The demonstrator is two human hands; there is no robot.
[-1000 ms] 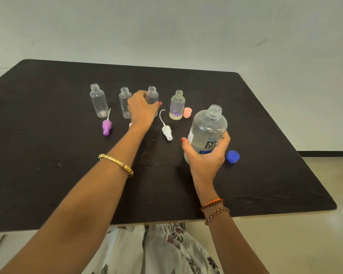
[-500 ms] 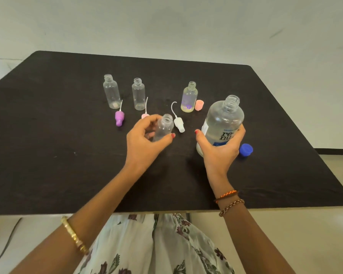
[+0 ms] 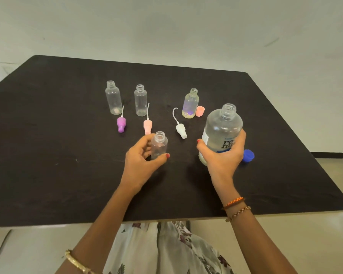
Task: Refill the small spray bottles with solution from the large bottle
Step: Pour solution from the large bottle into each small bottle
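Large bottle (image 3: 222, 131): clear plastic, round-shouldered, threaded neck uncapped, white-and-blue label, partly filled with clear liquid; it stands at about 3 o'clock of the desk's centre, gripped around its lower body by the right hand (image 3: 223, 157), fingers curled behind and thumb in front. Blue cap (image 3: 248, 155): ribbed, lying on the desk just beside the bottle at its 3 o'clock. Held small bottle (image 3: 159, 144): clear, cylindrical, open threaded neck, seemingly empty, near the centre; the left hand (image 3: 140, 165) pinches it between thumb and curled fingers. Toward 12 o'clock stands a row of three more small bottles, all uncapped: left clear bottle (image 3: 113, 98) with a pale spot at its base, middle clear bottle (image 3: 140, 101), and tinted bottle (image 3: 190, 104), yellowish with a purple flower mark. Peach cap (image 3: 199, 111) touches the tinted bottle at its 3 o'clock. Three spray heads lie on their sides, each with a thin dip tube: purple (image 3: 121, 123), pink (image 3: 147, 125), white (image 3: 181, 128). Desk (image 3: 48, 135): matte black, rounded corners.
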